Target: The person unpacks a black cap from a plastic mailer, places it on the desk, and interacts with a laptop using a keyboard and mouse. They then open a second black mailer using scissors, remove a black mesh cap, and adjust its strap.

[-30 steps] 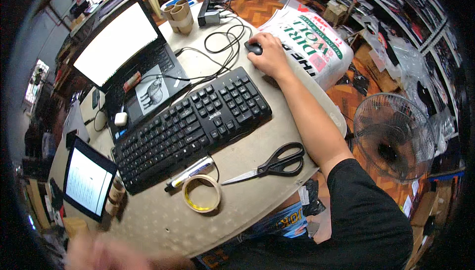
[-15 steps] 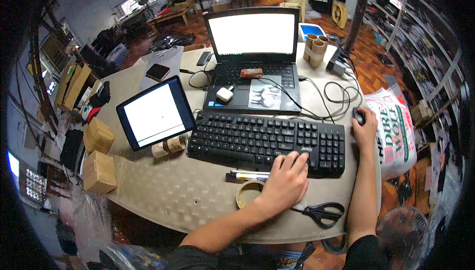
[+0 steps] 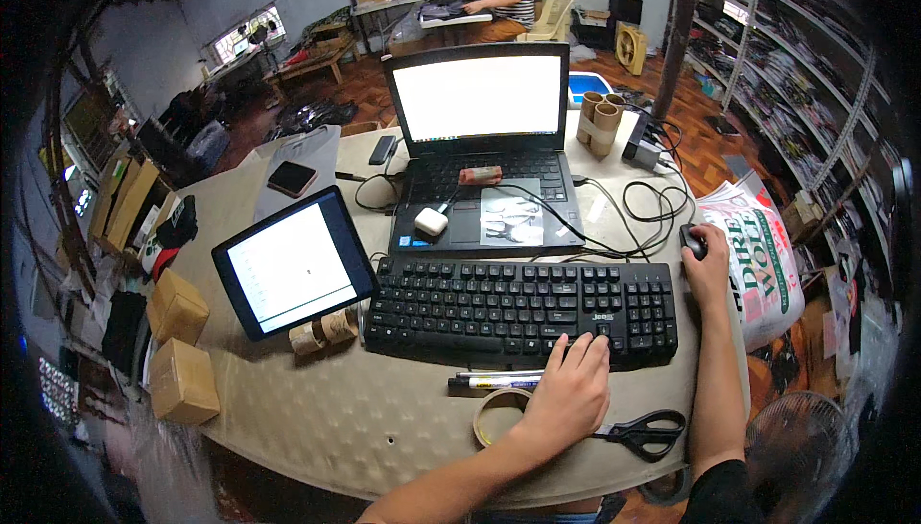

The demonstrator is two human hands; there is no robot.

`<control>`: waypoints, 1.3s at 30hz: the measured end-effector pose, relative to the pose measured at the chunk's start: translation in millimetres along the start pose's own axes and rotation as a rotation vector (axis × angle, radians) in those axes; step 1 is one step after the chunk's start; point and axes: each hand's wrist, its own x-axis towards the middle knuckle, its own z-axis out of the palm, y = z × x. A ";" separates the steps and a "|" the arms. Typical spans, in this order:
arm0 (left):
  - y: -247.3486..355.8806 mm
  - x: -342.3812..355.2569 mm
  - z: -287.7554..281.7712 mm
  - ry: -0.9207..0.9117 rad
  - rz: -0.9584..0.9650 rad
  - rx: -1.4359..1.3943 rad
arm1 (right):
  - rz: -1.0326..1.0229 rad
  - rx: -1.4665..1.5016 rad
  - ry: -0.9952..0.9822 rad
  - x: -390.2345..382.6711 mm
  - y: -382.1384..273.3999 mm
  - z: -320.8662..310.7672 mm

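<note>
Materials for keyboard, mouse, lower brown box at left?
Keyboard: likely matte black plastic; keys show only dull highlights.
Mouse: probably plastic, judging by its smooth dark shell; the right hand partly hides it.
Lower brown box: looks like matte cardboard, given its plain tan, flat-sided panels.

Left hand [image 3: 571, 394] at a black keyboard [image 3: 480, 305], right hand [image 3: 710, 260] over a mouse [image 3: 692, 242].
The left fingers meet the keyboard's near edge; that hand partly hides a tape roll [image 3: 481, 424], between a marker [image 3: 487, 382] and black-handled scissors [image 3: 628, 432]. Beyond the keyboard stands an open laptop [image 3: 480, 97]; to its left, a tablet [image 3: 297, 267] tilts above cardboard tubes [image 3: 324, 333].
</note>
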 end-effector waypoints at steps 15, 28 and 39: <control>-0.7 -2.3 1.8 0.022 -0.047 -0.174 | 0.006 -0.063 -0.041 -0.5 1.2 -2.0; -6.4 -1.0 -7.3 0.003 -0.150 -0.091 | 0.044 0.068 -0.033 -1.7 -13.9 -4.1; -36.0 4.6 -18.0 -0.001 -0.261 0.009 | 0.056 0.001 0.038 -2.4 -5.7 -1.0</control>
